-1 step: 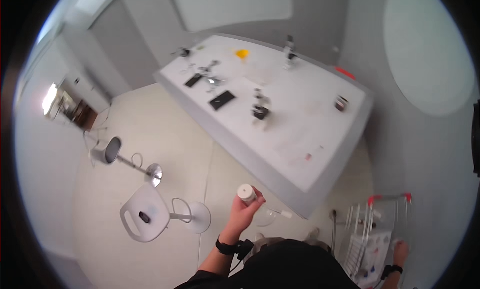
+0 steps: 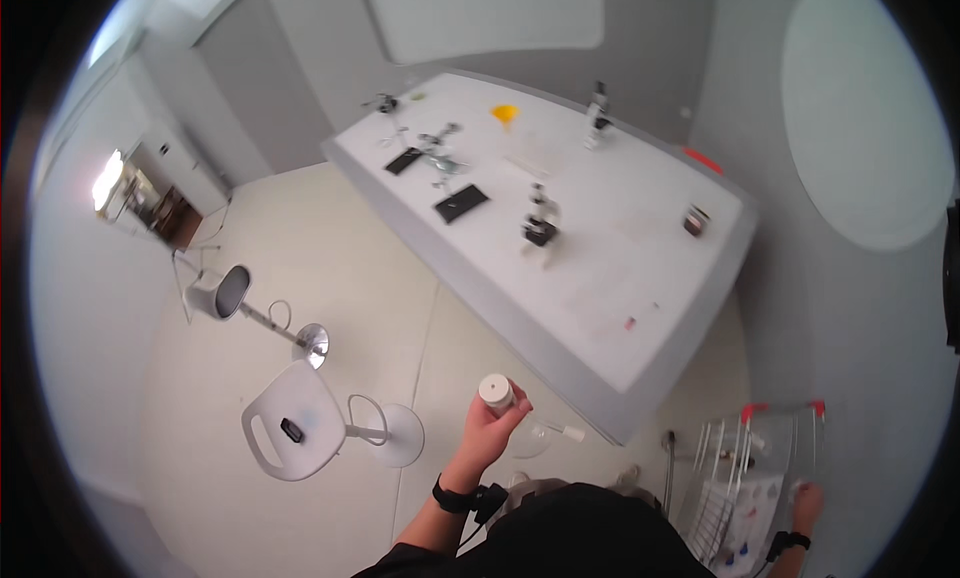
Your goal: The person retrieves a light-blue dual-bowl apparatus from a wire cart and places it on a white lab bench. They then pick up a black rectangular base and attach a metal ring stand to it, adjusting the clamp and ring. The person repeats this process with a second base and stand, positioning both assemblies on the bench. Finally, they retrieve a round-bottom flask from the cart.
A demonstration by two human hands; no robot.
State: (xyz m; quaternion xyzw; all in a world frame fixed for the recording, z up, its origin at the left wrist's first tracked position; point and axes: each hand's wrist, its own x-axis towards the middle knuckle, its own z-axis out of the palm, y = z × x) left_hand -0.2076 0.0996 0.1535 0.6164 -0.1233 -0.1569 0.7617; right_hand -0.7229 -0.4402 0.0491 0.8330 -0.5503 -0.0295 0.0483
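My left hand (image 2: 487,428) is wrapped round a white bottle (image 2: 495,390) with a round white cap, held upright in front of me. Just right of that hand shows a clear round-bodied glass flask (image 2: 530,439) with a whitish piece at the end of its neck; whether my fingers also hold it I cannot tell. Far to the lower right, my right hand (image 2: 809,504) is at the side of a wire shopping cart (image 2: 715,518). Its fingers look curled, with something small and whitish by them that is too unclear to name.
Ahead stands a white table (image 2: 610,263) with microscopes (image 2: 541,228), metal stands on black bases (image 2: 462,204), a yellow funnel (image 2: 505,113) and a small dark box (image 2: 695,219). To the left are a white stool (image 2: 300,413) bearing a black object and a grey-seated stool (image 2: 232,290).
The view has turned slightly, so the table and its things sit a little farther right and lower. Both hands keep nearly the same places, the left still round the bottle.
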